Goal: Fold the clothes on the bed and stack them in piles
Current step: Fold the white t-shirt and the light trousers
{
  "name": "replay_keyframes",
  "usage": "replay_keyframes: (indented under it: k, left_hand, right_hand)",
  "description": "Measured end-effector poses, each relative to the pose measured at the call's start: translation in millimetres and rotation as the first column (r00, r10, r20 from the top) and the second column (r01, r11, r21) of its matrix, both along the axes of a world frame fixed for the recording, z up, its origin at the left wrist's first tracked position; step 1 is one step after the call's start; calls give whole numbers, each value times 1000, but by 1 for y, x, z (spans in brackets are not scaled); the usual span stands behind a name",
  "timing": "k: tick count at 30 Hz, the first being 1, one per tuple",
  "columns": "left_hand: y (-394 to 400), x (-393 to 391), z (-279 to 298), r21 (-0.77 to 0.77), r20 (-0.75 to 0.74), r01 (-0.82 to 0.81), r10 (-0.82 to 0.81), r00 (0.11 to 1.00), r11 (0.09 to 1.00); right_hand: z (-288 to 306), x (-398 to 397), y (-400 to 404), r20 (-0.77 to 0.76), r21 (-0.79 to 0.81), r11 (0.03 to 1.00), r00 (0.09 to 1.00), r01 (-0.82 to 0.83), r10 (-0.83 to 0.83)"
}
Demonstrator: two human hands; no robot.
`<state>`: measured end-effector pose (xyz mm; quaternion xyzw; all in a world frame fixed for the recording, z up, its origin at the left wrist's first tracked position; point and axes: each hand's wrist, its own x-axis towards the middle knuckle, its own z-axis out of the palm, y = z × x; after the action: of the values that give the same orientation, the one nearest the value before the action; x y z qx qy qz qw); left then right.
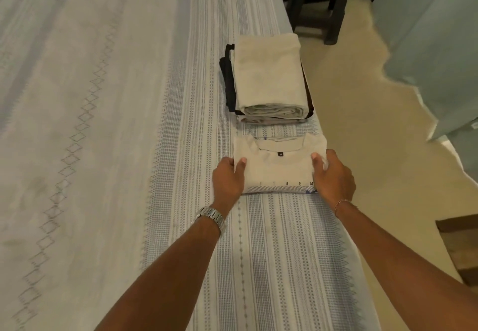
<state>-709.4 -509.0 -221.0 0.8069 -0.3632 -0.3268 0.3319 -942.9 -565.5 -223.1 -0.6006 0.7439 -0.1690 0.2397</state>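
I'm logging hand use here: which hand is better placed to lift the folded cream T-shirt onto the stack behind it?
Neither alone; both. The left hand and right hand grip opposite sides of the folded T-shirt, thumbs on top. The stack lies straight ahead.

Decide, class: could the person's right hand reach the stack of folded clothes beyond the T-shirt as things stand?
Probably yes: only bare bedspread separates the stack from the folded T-shirt, but the right hand grips that shirt.
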Motion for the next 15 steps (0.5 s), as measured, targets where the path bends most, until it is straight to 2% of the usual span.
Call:
replay_keyframes:
  k: [2,4,8,12,15]
  left_hand:
    - [2,0,2,32,10,20,-20,1000,999]
    - [8,5,15,73,9,28,-29,1000,997]
    - [35,21,46,108,182,184,-202,962,977]
    - [79,45,90,145,375,369,-396,838,918]
    - [116,68,127,202,508,468,-501,701,860]
  right_hand:
    - [5,5,1,-11,64,998,1000,19,-18]
    - [18,15,8,-7,57,998,1000,16,-15]
    - [44,28,31,-286,-110,966,938,-236,196]
    - [87,63,66,-241,-13,873,849,-488,471]
    - [128,99,102,-208,14,806,786,-592,582]
